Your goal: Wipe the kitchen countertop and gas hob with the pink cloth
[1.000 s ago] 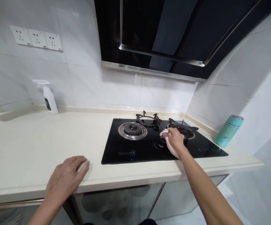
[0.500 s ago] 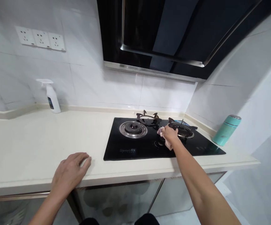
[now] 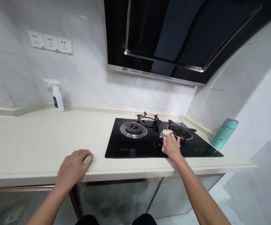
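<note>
Your smooth cream counter (image 3: 32,140) spans the frame beneath the glossy black hood (image 3: 163,37), upper right. The dark glass cooktop (image 3: 149,150) lies right of centre; its lettering (image 3: 127,149) starts with "S", the rest too blurred to read surely. Your left hand (image 3: 74,164) rests on the counter, lower left, fingers loosely curled, holding nothing. A teal cylindrical flask (image 3: 224,134) stands at right, a white plastic spray bottle (image 3: 58,99) at left. Your right hand (image 3: 171,147) grasps a crumpled pale-pink cloth (image 3: 166,133) on the cooktop, right of centre.
</note>
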`<control>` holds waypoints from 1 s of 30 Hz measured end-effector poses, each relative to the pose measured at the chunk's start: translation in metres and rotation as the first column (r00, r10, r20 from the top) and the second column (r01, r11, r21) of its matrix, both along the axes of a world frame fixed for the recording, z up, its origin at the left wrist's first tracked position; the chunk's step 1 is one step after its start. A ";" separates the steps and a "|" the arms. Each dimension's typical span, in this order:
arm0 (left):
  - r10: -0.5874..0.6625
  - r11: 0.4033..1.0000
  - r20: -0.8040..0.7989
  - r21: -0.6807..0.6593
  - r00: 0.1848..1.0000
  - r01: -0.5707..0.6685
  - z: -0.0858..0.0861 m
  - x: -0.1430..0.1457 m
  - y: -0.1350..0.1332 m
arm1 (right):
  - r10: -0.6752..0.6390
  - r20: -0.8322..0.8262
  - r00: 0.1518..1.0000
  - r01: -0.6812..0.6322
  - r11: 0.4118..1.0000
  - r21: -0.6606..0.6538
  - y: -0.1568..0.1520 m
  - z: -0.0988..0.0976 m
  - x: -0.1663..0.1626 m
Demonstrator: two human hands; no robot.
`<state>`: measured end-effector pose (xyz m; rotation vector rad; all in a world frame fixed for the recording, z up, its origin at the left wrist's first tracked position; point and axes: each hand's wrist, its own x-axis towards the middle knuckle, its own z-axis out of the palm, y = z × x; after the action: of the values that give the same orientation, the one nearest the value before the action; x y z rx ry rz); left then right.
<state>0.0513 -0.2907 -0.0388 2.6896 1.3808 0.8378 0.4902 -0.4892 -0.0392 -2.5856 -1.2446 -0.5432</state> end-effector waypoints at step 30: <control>0.050 0.997 -0.034 -0.065 0.998 -0.052 0.000 -0.003 0.003 | 0.035 -0.277 0.960 -0.118 0.950 -0.289 0.061 0.055 0.083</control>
<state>0.0480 -0.2873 -0.0391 2.6407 1.4629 0.7415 0.5734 -0.4285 0.0156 -2.7187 -1.4178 0.0233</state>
